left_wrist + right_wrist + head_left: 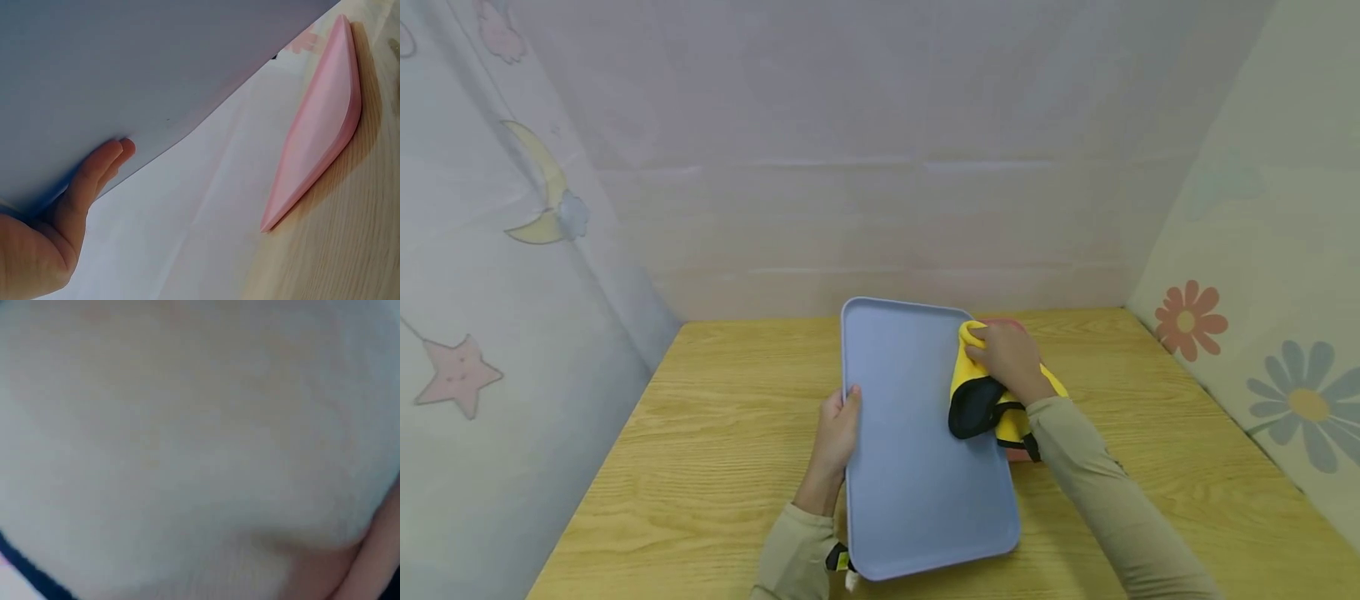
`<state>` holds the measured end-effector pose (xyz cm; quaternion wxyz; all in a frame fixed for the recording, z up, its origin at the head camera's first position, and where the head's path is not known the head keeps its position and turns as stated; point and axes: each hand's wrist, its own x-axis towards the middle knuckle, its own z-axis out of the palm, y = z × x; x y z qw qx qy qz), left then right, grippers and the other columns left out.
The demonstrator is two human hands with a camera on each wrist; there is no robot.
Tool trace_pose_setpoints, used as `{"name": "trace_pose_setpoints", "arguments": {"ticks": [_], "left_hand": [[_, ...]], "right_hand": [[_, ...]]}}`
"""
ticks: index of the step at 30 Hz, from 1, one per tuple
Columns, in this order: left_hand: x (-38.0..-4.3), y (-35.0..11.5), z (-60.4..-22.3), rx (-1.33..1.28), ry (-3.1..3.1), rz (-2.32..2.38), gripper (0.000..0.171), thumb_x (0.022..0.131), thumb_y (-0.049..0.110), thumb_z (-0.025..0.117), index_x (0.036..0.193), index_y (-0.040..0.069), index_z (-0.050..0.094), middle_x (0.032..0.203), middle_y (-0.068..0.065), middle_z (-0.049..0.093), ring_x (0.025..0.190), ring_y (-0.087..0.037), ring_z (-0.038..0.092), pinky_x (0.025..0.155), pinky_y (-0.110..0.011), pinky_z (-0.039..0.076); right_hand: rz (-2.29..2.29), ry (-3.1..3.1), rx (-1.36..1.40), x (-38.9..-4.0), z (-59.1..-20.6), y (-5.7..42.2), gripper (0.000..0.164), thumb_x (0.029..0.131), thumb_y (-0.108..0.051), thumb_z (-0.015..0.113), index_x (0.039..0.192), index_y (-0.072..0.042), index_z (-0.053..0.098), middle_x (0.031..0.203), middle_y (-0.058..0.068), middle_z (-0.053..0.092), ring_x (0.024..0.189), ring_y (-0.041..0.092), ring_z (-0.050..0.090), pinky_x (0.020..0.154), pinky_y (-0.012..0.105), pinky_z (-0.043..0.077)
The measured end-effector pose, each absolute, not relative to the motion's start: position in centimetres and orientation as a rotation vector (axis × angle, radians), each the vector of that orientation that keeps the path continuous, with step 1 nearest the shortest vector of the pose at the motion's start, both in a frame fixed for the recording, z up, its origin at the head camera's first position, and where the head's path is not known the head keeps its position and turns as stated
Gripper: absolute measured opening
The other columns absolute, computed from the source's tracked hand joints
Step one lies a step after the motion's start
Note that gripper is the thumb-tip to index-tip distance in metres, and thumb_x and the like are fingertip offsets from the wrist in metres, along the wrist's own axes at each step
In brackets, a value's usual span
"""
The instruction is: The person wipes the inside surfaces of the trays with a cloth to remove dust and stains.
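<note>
A light blue rectangular tray (917, 483) is held up at a tilt over the table. My left hand (837, 437) grips its left edge in the head view, thumb on the front face; the left wrist view shows fingers (78, 194) against the tray's underside. On the upper right part of the tray, my right hand (1015, 362) holds a bunched yellow cloth (964, 367) with black trim, which overlaps the tray's face and right rim. The right wrist view is blurred, mostly a pale surface with part of a finger (369, 556) at lower right.
Behind the blue tray, a pink tray (319, 119) lies on the wooden table (730, 417), mostly hidden in the head view. Pale sheets hang at the back and both sides; the right one (1285, 250) bears printed flowers.
</note>
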<state>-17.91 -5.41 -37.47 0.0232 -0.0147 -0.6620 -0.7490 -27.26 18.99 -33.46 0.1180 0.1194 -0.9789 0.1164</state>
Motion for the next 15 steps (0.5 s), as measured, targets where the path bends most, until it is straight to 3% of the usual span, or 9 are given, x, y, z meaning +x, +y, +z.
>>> {"name": "trace_pose_setpoints", "arguments": {"ticks": [3,9,15], "left_hand": [[-17.9,-5.2,-37.4,-0.038,-2.049,-2.309,0.033,0.097,0.014,0.035,0.107,-0.012,0.052,0.063,-0.001,0.049,0.054,-0.010,0.046,0.049,-0.023,0.037],[-17.9,-5.3,-37.4,-0.040,-2.040,-2.330,0.034,0.097,0.014,0.035,0.108,-0.013,0.051,0.062,0.000,0.048,0.052,-0.009,0.045,0.048,-0.023,0.037],[-17.8,-5.2,-37.4,-0.077,-2.041,-2.334,0.034,0.098,0.014,0.033,0.109,-0.012,0.051,0.064,-0.001,0.048,0.054,-0.010,0.045,0.050,-0.023,0.037]], "right_hand": [[0.389,-2.824,0.368,-27.5,-33.8,19.2,0.030,0.079,-0.022,0.059,0.103,-0.005,0.067,0.068,0.008,0.051,0.057,0.021,0.043,0.046,0.029,0.031],[0.448,-2.791,0.408,-27.1,-34.0,18.9,0.032,0.080,-0.020,0.059,0.104,0.000,0.065,0.082,0.013,0.061,0.063,0.023,0.048,0.059,0.032,0.039],[0.539,-2.807,0.395,-26.8,-34.1,18.0,0.035,0.081,-0.018,0.058,0.109,0.003,0.062,0.074,0.014,0.058,0.059,0.023,0.043,0.057,0.032,0.036]]}}
